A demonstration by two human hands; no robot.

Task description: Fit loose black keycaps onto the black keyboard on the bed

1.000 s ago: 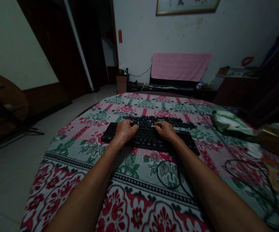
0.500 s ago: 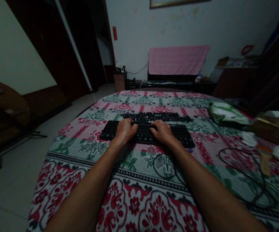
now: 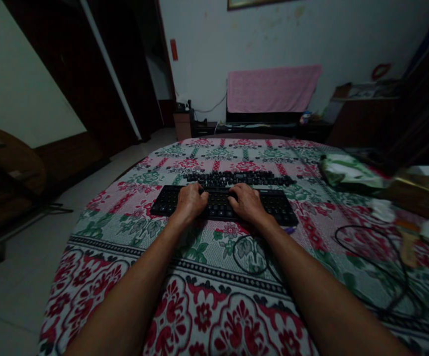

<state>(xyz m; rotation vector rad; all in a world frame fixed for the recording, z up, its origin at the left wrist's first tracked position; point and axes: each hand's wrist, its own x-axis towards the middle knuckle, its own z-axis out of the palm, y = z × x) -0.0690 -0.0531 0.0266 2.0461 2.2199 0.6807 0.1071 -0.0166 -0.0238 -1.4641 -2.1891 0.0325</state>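
Note:
A black keyboard (image 3: 277, 210) lies on a table covered with a red, green and white flowered cloth (image 3: 207, 316). My left hand (image 3: 190, 201) rests on the left half of the keys, fingers curled down and apart. Over the middle keys sits my right hand (image 3: 247, 203), posed the same way. Neither hand grips anything. Just beyond the keyboard lies a dark row of keys (image 3: 238, 178); I cannot tell whether they are loose caps or a second board. A black cable (image 3: 247, 257) loops on the cloth below my right wrist.
On the right of the table lie a green and white bag (image 3: 348, 173), a gold box (image 3: 422, 190), a coiled black cable (image 3: 381, 267) and small pale items. A pink cloth (image 3: 271, 89) covers a screen by the far wall. A wooden chair (image 3: 6, 183) stands left.
The view has dipped and shifted a little, so the keyboard now looks level. Both hands stay on the keys, with only slight finger movement.

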